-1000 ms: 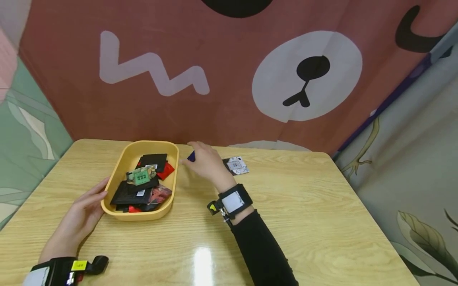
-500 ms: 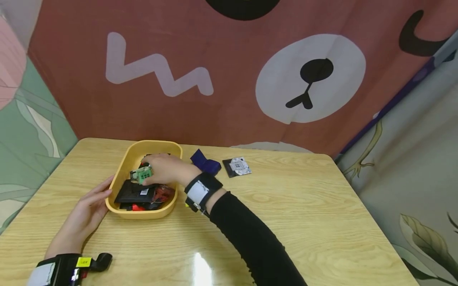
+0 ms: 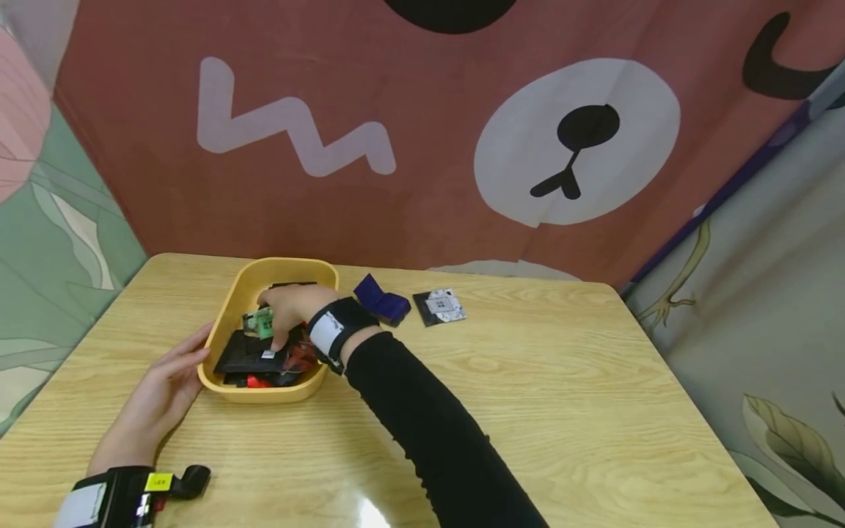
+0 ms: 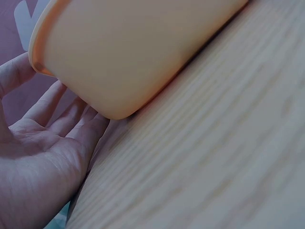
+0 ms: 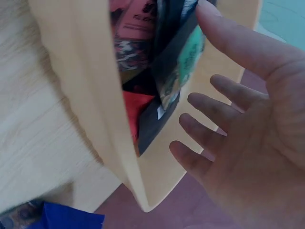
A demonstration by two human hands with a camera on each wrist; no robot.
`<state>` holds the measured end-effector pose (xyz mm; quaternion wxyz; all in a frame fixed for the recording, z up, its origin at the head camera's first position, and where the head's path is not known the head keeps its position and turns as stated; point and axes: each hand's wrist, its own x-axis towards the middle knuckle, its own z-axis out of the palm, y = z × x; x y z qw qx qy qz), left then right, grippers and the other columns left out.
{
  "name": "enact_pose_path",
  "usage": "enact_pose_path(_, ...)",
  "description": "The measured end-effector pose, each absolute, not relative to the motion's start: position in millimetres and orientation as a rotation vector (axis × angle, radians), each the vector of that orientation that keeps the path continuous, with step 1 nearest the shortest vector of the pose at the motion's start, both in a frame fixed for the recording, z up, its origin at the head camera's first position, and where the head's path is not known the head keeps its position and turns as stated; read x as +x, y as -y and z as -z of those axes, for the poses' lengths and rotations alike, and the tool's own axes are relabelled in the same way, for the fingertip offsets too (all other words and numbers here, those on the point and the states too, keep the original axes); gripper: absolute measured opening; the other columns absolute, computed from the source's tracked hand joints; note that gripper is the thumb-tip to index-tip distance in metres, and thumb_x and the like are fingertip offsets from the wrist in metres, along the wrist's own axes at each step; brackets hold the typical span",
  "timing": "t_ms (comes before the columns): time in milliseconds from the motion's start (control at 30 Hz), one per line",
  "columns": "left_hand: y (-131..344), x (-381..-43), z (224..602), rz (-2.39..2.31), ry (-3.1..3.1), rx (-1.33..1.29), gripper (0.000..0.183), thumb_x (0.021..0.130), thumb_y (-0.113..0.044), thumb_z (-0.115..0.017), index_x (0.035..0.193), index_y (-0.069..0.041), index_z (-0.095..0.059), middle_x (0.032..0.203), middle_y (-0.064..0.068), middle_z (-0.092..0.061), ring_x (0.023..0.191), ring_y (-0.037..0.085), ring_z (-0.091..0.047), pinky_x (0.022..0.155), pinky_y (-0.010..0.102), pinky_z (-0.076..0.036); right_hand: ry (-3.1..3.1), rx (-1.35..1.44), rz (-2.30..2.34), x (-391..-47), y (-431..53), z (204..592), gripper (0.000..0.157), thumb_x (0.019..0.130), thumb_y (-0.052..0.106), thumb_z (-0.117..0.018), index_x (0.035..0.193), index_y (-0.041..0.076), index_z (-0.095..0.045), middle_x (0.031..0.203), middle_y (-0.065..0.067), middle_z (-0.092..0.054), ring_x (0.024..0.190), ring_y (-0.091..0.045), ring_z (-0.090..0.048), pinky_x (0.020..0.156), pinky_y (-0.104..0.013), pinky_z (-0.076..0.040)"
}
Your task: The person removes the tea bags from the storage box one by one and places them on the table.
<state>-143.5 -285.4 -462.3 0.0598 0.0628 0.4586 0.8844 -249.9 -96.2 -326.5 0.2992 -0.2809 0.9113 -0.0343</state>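
A yellow plastic bin (image 3: 264,396) stands on the table's left side with several flat square packets inside. My left hand (image 3: 161,389) rests its fingertips on the bin's left side, fingers fairly straight, as the left wrist view also shows (image 4: 43,143). My right hand (image 3: 290,312) is over the bin's contents. In the right wrist view its fingers are spread, with no packet gripped; the thumb lies near a packet with a green label (image 5: 190,52). Below that is a black packet (image 3: 247,356); a red packet (image 5: 136,112) shows beside it.
Right of the bin, a dark blue folded packet (image 3: 389,304) stands partly bent up on the table. A black-and-white square packet (image 3: 441,306) lies flat beside it. A printed cloth (image 3: 297,213) hangs behind the table's back edge.
The dark blue packet has left my right hand and sits on the table. That hand has moved left into the bin. The left hand stays at the bin's side.
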Motion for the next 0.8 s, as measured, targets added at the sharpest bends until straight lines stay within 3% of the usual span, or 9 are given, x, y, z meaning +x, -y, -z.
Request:
enact_pose_path(167, 284, -143, 462, -2.668, -1.423, 0.131, 0.042, 0.105, -0.002, -0.041, 0.134, -0.025, -0.061, 0.158, 0.003, -0.014, 0.115, -0.001, -0.054, 0.095, 0.017, -0.047, -2.451, -0.728, -0.14, -241, 105, 327, 0.084, 0.084, 0.038, -0.079, 0.153, 0.041, -0.031, 0.151, 0.021, -0.035, 0.138, -0.004, -0.032, 0.104, -0.023, -0.036)
enact_pose_path(300, 283, -143, 462, -2.668, -1.43, 0.148, 0.042, 0.105, -0.002, -0.04, 0.132, -0.025, -0.062, 0.155, 0.003, -0.02, 0.115, 0.0, -0.055, 0.095, 0.018, -0.047, -2.466, -0.742, -0.291, -232, 111, 327, 0.079, 0.084, 0.042, -0.078, 0.149, 0.04, -0.035, 0.143, 0.015, -0.04, 0.126, -0.006, -0.04, 0.096, -0.022, -0.04)
enact_pose_path(400, 283, -144, 463, -2.664, -1.449, 0.173, 0.042, 0.105, -0.002, -0.039, 0.135, -0.024, -0.06, 0.154, 0.003, -0.024, 0.116, 0.0, -0.055, 0.096, 0.018, -0.046, -2.483, -0.719, -0.274, -227, 112, 327, 0.081, 0.081, 0.042, -0.081, 0.148, 0.039, -0.036, 0.143, 0.011, -0.035, 0.116, -0.008, -0.043, 0.089, -0.023, -0.042)
enact_pose_path(500, 283, -144, 463, -2.65, -1.485, 0.164, 0.044, 0.105, -0.003, -0.04, 0.141, -0.024, -0.055, 0.16, -0.001, -0.018, 0.116, -0.002, -0.054, 0.096, 0.017, -0.045, -2.499, -0.709, -0.211, -228, 110, 328, 0.086, 0.078, 0.044, -0.082, 0.15, 0.039, -0.034, 0.149, 0.009, -0.029, 0.116, -0.007, -0.043, 0.088, -0.024, -0.044)
enact_pose_path(567, 283, -145, 462, -2.66, -1.467, 0.181, 0.044, 0.105, -0.001, -0.039, 0.138, -0.023, -0.057, 0.157, -0.003, -0.029, 0.115, -0.001, -0.055, 0.096, 0.017, -0.046, -2.516, -0.754, -0.189, -231, 109, 331, 0.087, 0.077, 0.048, -0.082, 0.15, 0.039, -0.035, 0.148, 0.009, -0.029, 0.118, -0.007, -0.043, 0.091, -0.024, -0.043)
enact_pose_path(700, 285, -145, 461, -2.658, -1.463, 0.192, 0.042, 0.105, -0.001, -0.038, 0.131, -0.024, -0.062, 0.148, -0.002, -0.035, 0.114, 0.0, -0.055, 0.095, 0.017, -0.046, -2.555, -0.889, -0.148, -236, 104, 336, 0.083, 0.077, 0.058, -0.078, 0.148, 0.038, -0.041, 0.137, 0.01, -0.037, 0.12, -0.009, -0.039, 0.1, -0.026, -0.037)
enact_pose_path(800, 286, -145, 461, -2.64, -1.488, 0.169, 0.042, 0.105, -0.003, -0.038, 0.133, -0.026, -0.061, 0.155, 0.003, -0.022, 0.114, -0.002, -0.054, 0.095, 0.016, -0.045, -2.571, -0.994, -0.135, -237, 97, 335, 0.081, 0.079, 0.063, -0.073, 0.149, 0.038, -0.04, 0.143, 0.012, -0.036, 0.131, -0.01, -0.033, 0.109, -0.029, -0.03)
